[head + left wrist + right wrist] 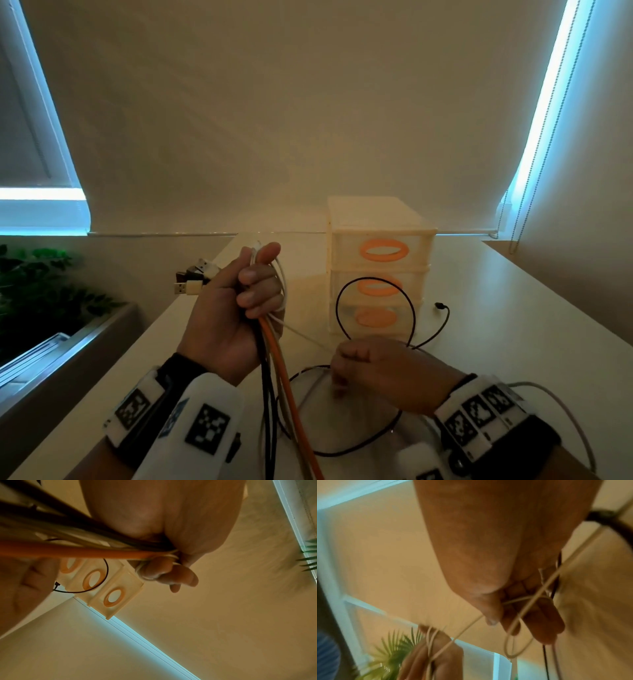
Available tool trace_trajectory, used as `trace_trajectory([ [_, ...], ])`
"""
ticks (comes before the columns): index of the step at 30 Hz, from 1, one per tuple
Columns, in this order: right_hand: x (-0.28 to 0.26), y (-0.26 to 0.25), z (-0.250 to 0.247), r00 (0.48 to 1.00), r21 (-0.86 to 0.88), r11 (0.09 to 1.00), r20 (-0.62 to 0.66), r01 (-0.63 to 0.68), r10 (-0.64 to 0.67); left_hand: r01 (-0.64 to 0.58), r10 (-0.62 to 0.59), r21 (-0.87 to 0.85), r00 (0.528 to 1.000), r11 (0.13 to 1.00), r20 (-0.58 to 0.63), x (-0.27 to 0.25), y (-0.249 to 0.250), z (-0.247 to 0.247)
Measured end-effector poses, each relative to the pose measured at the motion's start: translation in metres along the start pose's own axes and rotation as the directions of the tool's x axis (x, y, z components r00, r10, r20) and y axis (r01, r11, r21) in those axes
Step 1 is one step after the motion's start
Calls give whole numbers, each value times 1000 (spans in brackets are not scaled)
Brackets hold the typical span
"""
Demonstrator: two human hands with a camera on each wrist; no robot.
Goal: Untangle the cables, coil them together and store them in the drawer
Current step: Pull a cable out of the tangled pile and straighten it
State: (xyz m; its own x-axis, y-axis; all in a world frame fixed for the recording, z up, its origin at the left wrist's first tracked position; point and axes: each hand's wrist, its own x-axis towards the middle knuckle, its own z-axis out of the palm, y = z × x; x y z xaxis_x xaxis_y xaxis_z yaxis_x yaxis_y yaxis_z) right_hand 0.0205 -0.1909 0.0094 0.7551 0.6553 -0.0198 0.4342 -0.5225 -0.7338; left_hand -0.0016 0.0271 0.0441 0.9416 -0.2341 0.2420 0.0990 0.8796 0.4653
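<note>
Cable bundle (274,346) clenched in left hand (233,308); white cable (518,616) pinched by right hand (380,370); black cable (376,308) loop could be snagged, retangled

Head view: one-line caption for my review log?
Left hand grips a cable bundle while right hand works a thin cable before closed drawers.

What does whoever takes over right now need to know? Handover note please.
Left hand: raised, grips the gathered cable bundle, orange cable included; USB plugs stick out behind it.
Right hand: low over the table, pinches a white cable that runs to the left hand.
Black cable: loose, looping in front of the drawer unit.
Done: most cables gathered.
Left: free the white and black cables, coil, open a drawer, store. All three drawers look closed.
</note>
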Motion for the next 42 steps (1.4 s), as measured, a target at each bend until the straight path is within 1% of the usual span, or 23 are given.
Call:
trace_trajectory([
  [1, 2, 3, -4, 999, 61, 998, -44, 3, -1, 34, -33, -7, 998, 999, 61, 0, 2, -2],
  [2, 4, 8, -9, 991, 143, 990, -136, 17, 3, 69, -69, 4, 992, 998, 102, 0, 3, -3],
  [4, 8, 12, -19, 939, 348, 936, -336, 52, 72, 116, -125, 82, 986, 990, 113, -1, 0, 2],
  [6, 10, 9, -25, 879, 507, 856, -448, 103, 160, 123, -130, 278, 992, 953, 5, -4, -8, 10],
  [7, 10, 6, -27, 851, 537, 834, -492, 132, 182, 130, -112, 416, 991, 900, -68, -5, -13, 14],
  [9, 8, -7, -31, 781, 470, 863, -603, 184, 161, 185, -103, 646, 981, 740, -162, -8, -26, 22],
  [11, 4, -25, -32, 713, 308, 922, -699, 235, 52, 264, -137, 742, 964, 616, -230, -11, -37, 26],
  [12, 1, -33, -32, 697, 216, 941, -717, 262, -30, 286, -127, 756, 956, 589, -263, -11, -42, 26],
  [13, -2, -42, -31, 704, 158, 944, -703, 290, -99, 284, -85, 752, 952, 595, -293, -9, -46, 24],
  [14, -5, -49, -28, 738, 151, 935, -659, 319, -146, 260, -20, 731, 947, 631, -319, -6, -48, 22],
  [16, -8, -55, -19, 828, 180, 921, -520, 346, -209, 160, 115, 639, 923, 752, -366, 1, -46, 17],
  [18, -5, -50, -11, 880, 62, 953, -403, 298, -249, 49, 179, 501, 900, 864, -398, 7, -37, 12],
  [20, 1, -33, -5, 940, 4, 978, -274, 210, -201, -47, 175, 308, 898, 950, -404, 8, -26, 9],
  [22, 6, -15, -2, 980, -1, 992, -154, 123, -122, -111, 165, 153, 897, 982, -410, 9, -19, 9],
  [23, 7, -8, -2, 986, 12, 996, -141, 93, -90, -121, 159, 116, 895, 986, -417, 8, -19, 9],
  [27, 11, 3, -12, 967, 110, 994, -254, 29, 0, -91, 137, 125, 894, 988, -428, 6, -21, 13],
  [30, 14, 5, -10, 963, 39, 998, -268, 45, -33, -93, 142, 136, 900, 986, -412, 6, -20, 13],
  [33, 19, 8, -5, 951, -10, 999, -308, 34, -35, -92, 136, 130, 915, 987, -381, 5, -19, 13],
  [35, 20, 12, -6, 941, 48, 999, -337, 25, -8, -99, 140, 132, 925, 986, -354, 4, -20, 13],
  [37, 21, 12, -7, 934, 146, 989, -351, -6, 58, -84, 124, 136, 941, 987, -316, 2, -19, 15],
  [38, 21, 12, -8, 927, 175, 984, -365, -25, 89, -63, 107, 156, 951, 986, -290, 1, -20, 17],
  [40, 24, 11, -13, 899, 178, 982, -419, -58, 129, 0, 67, 258, 966, 966, -250, -2, -22, 22],
  [42, 24, 4, -21, 859, 158, 987, -499, -38, 112, 70, 32, 433, 974, 899, -225, -5, -27, 24],
])
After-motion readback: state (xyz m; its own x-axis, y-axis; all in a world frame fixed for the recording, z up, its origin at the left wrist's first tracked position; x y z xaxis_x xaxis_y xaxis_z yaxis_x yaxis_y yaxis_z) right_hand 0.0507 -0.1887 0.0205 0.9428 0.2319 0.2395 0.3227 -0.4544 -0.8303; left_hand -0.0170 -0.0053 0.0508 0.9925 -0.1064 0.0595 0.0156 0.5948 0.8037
